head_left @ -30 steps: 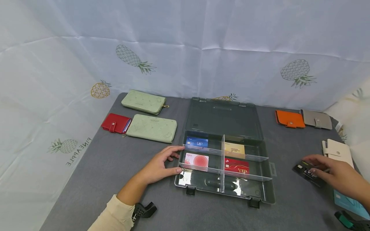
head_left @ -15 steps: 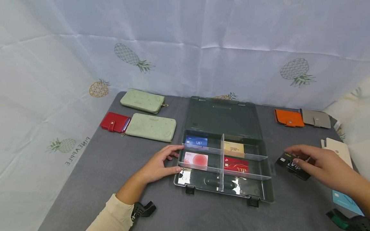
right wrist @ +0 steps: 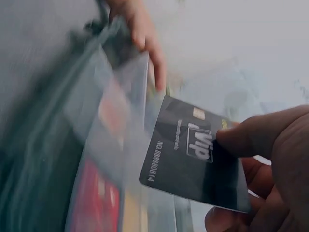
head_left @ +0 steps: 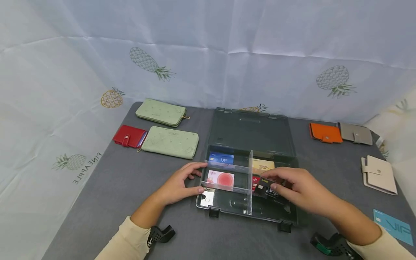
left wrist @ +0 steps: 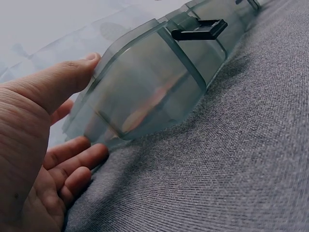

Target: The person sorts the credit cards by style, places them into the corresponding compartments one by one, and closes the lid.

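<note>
A black VIP card (right wrist: 193,154) is pinched between the thumb and fingers of my right hand (head_left: 303,189), over the right half of the divided plastic box (head_left: 224,212). In the head view the black card overlaps a red card (head_left: 255,182) lying in the right middle compartment. My left hand (head_left: 178,186) touches the box's left side with thumb and index finger spread apart, its other fingers loosely bent beside the wall. Other compartments hold a blue VIP card (head_left: 221,158), a pink card (head_left: 221,178) and a gold card (head_left: 263,165).
The box's lid (head_left: 251,131) lies folded back. Two green wallets (head_left: 170,142) and a red wallet (head_left: 130,136) lie left. At right are an orange wallet (head_left: 325,133), a grey wallet (head_left: 355,133), a cream wallet (head_left: 378,174) and a light-blue VIP card (head_left: 393,226).
My right hand has carried the black card leftward from beside the cream wallet to above the box, uncovering the light-blue card. The left hand has stayed at the box's left side.
</note>
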Motion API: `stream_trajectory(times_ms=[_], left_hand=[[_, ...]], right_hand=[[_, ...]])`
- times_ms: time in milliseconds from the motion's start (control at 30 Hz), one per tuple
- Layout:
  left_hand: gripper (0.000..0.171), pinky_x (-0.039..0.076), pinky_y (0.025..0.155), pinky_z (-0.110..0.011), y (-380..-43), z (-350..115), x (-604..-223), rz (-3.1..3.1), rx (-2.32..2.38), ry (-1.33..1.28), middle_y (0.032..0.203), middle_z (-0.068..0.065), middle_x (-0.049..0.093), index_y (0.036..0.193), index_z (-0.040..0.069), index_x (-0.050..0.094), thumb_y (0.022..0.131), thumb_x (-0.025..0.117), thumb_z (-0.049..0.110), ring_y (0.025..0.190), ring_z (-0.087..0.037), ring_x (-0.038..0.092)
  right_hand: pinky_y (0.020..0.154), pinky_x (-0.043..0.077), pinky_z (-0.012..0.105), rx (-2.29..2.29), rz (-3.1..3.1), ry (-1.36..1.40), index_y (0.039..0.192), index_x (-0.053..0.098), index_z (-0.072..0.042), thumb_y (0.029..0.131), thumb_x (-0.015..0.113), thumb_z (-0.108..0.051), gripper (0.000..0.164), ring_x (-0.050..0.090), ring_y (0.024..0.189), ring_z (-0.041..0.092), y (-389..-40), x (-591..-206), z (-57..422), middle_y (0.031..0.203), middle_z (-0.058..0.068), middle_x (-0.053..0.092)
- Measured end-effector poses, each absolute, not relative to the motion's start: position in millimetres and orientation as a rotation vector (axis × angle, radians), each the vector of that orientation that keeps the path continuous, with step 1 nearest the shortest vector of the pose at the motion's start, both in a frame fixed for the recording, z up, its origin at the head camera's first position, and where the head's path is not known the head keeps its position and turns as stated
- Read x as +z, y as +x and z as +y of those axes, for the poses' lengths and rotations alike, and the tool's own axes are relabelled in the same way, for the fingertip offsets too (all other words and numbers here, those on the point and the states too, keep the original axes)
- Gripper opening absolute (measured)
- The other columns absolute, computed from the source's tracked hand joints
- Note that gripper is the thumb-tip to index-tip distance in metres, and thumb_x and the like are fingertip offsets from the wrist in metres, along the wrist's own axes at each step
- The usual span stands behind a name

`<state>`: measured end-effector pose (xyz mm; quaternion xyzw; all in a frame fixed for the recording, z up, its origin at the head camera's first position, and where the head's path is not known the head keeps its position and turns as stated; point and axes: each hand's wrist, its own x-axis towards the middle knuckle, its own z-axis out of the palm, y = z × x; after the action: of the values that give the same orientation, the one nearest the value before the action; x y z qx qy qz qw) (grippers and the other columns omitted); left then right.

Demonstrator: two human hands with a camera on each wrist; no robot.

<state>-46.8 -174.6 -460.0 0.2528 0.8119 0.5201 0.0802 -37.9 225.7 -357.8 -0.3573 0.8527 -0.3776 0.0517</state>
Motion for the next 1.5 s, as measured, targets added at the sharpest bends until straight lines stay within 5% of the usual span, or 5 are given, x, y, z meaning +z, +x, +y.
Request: stream_trajectory(times_ms=[667,967,1367,1500], left_hand=[[0.070,0.051,0.097,-0.037,-48,-177,-459,2.421,1.525,0.786,0.146,-0.005,0.059,0.155,0.018,0.055,0.092,0.085,0.024,0.121,-0.018,0.065],[0.070,0.051,0.097,-0.037,-48,-178,-460,2.424,1.525,0.782,0.147,-0.005,0.058,0.155,0.018,0.055,0.092,0.085,0.022,0.121,-0.019,0.065],[0.070,0.051,0.098,-0.038,-47,-177,-459,2.423,1.525,0.774,0.147,-0.006,0.059,0.155,0.017,0.055,0.092,0.085,0.021,0.120,-0.021,0.066],[0.071,0.051,0.098,-0.038,-47,-177,-458,2.416,1.530,0.765,0.147,-0.005,0.058,0.155,0.017,0.055,0.091,0.086,0.020,0.120,-0.020,0.065]], right_hand=[[0.069,0.054,0.024,-0.999,2.578,-1.147,0.112,0.081,-0.018,0.092,0.081,-0.004,0.023,0.061,0.077,-0.004,-28,-390,107,0.090,-0.015,0.074],[0.073,0.060,0.035,-0.772,2.698,-1.325,0.114,0.081,-0.019,0.095,0.080,-0.011,0.020,0.074,0.089,0.006,-19,-403,86,0.104,-0.010,0.079],[0.085,0.061,0.039,-0.983,2.678,-1.204,0.138,0.073,-0.019,0.091,0.086,-0.015,0.050,0.073,0.102,0.009,-14,-406,98,0.118,-0.004,0.078],[0.091,0.061,0.043,-1.186,2.651,-1.218,0.133,0.075,-0.017,0.088,0.089,-0.011,0.048,0.073,0.110,0.013,-11,-407,111,0.123,-0.006,0.076]])
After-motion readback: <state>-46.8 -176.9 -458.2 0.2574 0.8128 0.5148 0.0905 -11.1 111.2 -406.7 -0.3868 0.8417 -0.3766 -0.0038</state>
